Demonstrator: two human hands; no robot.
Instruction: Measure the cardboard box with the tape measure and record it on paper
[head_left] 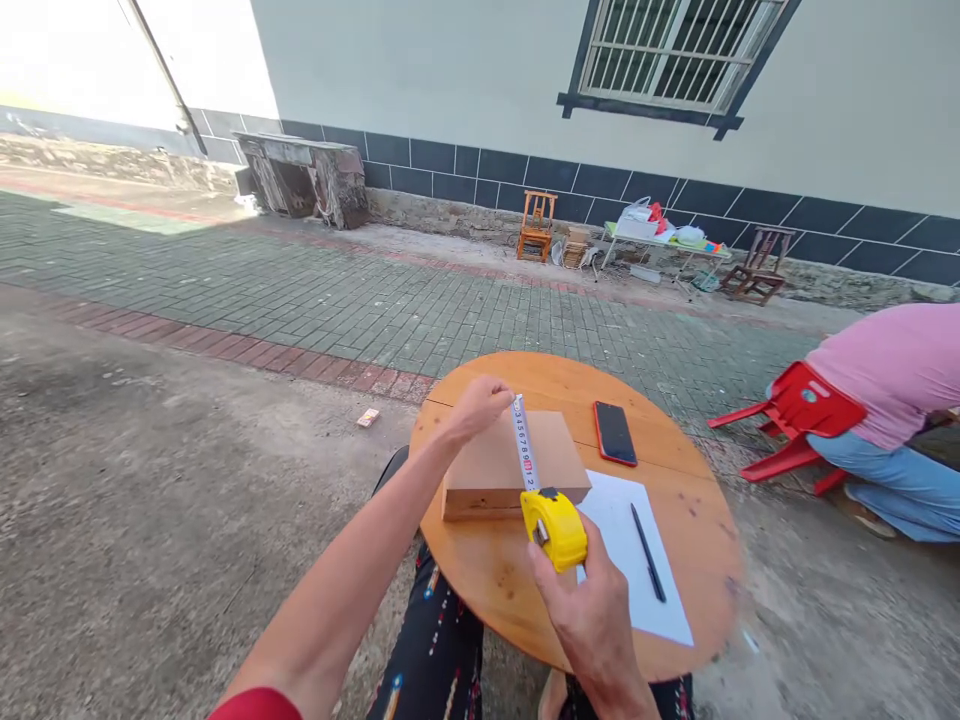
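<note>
A brown cardboard box [480, 465] lies flat on the round wooden table [495, 600]. Across its top runs the white blade of a yellow tape measure [561, 530], pulled out from the case. My right hand [589, 610] grips the case just in front of the box's near edge. At the box's far edge, my left hand [484, 402] is closed, its fingers pinching the tape's end. Right of the box lie a white sheet of paper [622, 520] with a black pen [648, 552] on it, and a phone [615, 433] in a red case.
A person in a pink top [900, 370] sits on a red plastic chair [810, 400] at right. Along the wall stand a wooden chair [536, 228], a folding table [667, 238] with bags, and a dark chair [759, 265]. A small packet [368, 418] lies on the ground.
</note>
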